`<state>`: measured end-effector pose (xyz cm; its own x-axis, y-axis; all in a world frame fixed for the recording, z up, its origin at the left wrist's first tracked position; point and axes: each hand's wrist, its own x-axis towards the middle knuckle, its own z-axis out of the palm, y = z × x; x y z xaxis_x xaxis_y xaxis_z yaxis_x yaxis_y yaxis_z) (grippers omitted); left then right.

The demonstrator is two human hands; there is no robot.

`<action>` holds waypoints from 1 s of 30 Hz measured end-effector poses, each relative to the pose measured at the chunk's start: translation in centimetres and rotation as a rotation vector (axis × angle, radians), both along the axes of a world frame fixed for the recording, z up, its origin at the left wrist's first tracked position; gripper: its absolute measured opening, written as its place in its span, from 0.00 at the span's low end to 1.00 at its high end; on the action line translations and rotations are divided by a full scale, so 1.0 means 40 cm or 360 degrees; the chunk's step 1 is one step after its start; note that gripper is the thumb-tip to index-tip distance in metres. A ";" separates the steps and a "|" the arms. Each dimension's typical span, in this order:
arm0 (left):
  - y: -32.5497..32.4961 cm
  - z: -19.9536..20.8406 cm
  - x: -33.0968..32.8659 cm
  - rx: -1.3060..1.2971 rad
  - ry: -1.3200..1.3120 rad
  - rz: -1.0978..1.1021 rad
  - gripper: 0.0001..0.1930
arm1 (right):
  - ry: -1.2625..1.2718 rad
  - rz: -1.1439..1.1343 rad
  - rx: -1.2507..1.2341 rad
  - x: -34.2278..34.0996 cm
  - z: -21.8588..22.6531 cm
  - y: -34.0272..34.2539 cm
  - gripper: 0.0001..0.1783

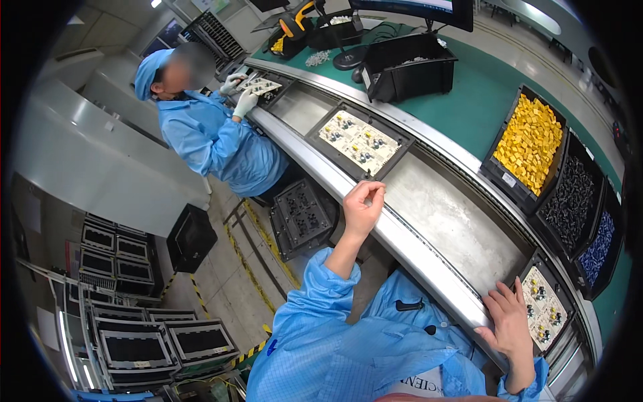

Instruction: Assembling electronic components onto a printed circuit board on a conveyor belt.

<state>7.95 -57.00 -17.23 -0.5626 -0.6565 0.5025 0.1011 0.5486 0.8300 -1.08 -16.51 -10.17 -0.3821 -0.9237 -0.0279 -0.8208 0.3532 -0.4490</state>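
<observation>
My left hand (364, 206) hovers over the conveyor's near rail, its thumb and fingers pinched together. Whatever they hold, if anything, is too small to make out. Just beyond it, a cream circuit board (360, 142) with yellow, black and blue components lies in a dark carrier tray (323, 125) on the line. At the lower right, my right hand (507, 318) rests with fingers spread at the near edge of a second carrier. That carrier holds another populated circuit board (544, 305), partly covered by the hand.
Bins of yellow parts (529, 144), black parts (571, 204) and blue parts (596, 249) line the green bench at right. A black bin (410, 67) stands farther back. A gloved co-worker (218, 144) handles a board at far left. A dark tray (301, 214) sits below the conveyor (455, 218).
</observation>
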 end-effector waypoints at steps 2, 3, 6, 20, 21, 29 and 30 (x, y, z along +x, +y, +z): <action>0.000 0.003 -0.004 -0.0016 -0.0015 0.0006 0.04 | -0.0002 -0.0024 0.0025 0.003 -0.004 0.003 0.42; 0.000 0.001 -0.003 -0.0012 -0.0027 0.0011 0.04 | 0.0003 -0.0048 -0.0014 0.004 -0.005 0.004 0.41; -0.004 0.003 -0.007 -0.0010 -0.0038 0.0009 0.04 | -0.0011 -0.0095 -0.0050 0.005 0.003 0.007 0.37; 0.006 0.014 -0.011 -0.0174 -0.0190 0.0074 0.05 | 0.0122 -0.0788 -0.0047 0.035 0.001 0.214 0.17; 0.005 0.016 -0.012 -0.0232 -0.0175 0.0100 0.05 | 0.0117 -0.0844 -0.0028 0.037 0.004 0.228 0.15; 0.010 0.023 -0.024 -0.0339 -0.0235 0.0143 0.05 | 0.0271 -0.1301 0.0141 0.037 -0.039 0.368 0.14; 0.010 0.019 -0.025 -0.0378 -0.0246 0.0147 0.05 | 0.0268 -0.1305 0.0127 0.037 -0.038 0.377 0.14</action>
<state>6.94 -56.61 -16.48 -0.5880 -0.5828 0.5609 -0.0759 0.7301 0.6791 0.39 -1.44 -11.69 -0.9362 -0.3495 0.0362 -0.3444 0.8924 -0.2916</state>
